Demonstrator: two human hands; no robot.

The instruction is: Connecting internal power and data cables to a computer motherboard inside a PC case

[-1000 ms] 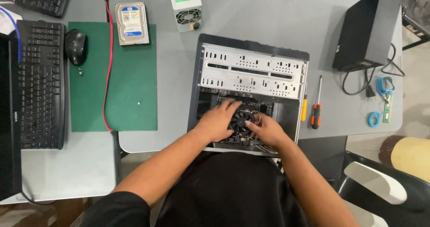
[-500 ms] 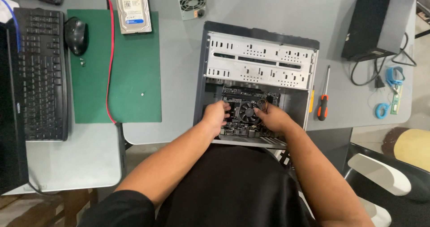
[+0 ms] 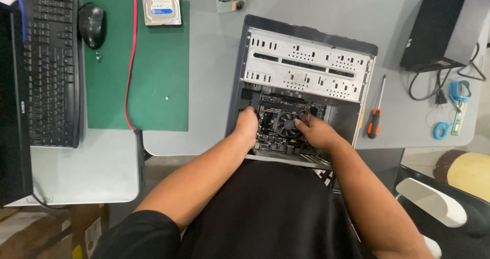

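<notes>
An open grey computer case lies flat on the grey table in front of me. In its lower half sits a dark motherboard with a round black cooler fan. My left hand reaches into the case and curls over the board's left edge. My right hand grips the board's right side, fingers just beside the fan. A perforated metal drive cage fills the case's upper half.
An orange-handled screwdriver lies right of the case. A green mat with a red cable, a hard drive, a mouse and a keyboard sit left. A black box stands far right.
My hands have moved apart from over the fan to the left and right sides of the motherboard. The view has shifted closer to the case.
</notes>
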